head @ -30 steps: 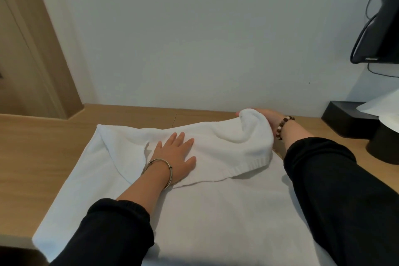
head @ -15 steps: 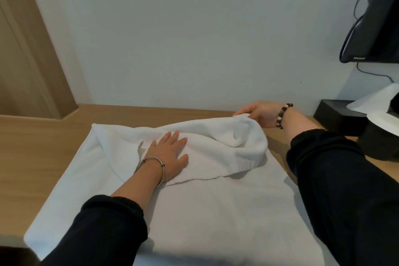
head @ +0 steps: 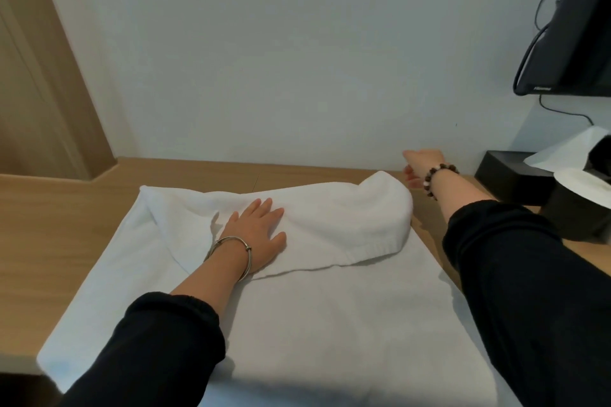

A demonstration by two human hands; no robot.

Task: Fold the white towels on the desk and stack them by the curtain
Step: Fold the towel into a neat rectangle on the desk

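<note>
**Towel on desk: left hand pressing, right hand's grip undetermined**

A plain white wall point(head: 297, 59) fills the upper half of the frame. To its left, a tan wooden panel point(head: 39, 76) runs down the upper left edge.

Below the wall, a light wooden desk point(head: 49, 225) spans the full width of the frame. A large white terry towel point(head: 330, 324) lies spread on it, covering the centre and lower centre of the frame. Its far edge is turned back toward the viewer as a loose, rumpled flap point(head: 347, 218), which bulges highest at the right end.

Two arms in black sleeves enter from the bottom of the frame, one at lower left and one at right.

A black flat screen point(head: 575, 26) hangs at the upper right, with a dark cable point(head: 529, 53) looping beside it. Below it, at the right edge, a black rectangular box point(head: 499, 172) sits on the desk with white tissue point(head: 562, 149) rising from it. A black round container point(head: 578, 211) stands just in front of the box.

The left hand point(head: 258, 231) lies flat on the flap at centre frame. Its fingers are extended and pressing down, gripping nothing.

The right hand point(head: 421, 162) is over the desk just beyond the flap's raised right end, close to the wall. The wrist hides most of its fingers. I cannot tell whether it touches the towel, or whether it is slack or clenched.

A thin silver bangle point(head: 231, 241) circles the left wrist. A dark beaded bracelet point(head: 436, 175) circles the right.
</note>
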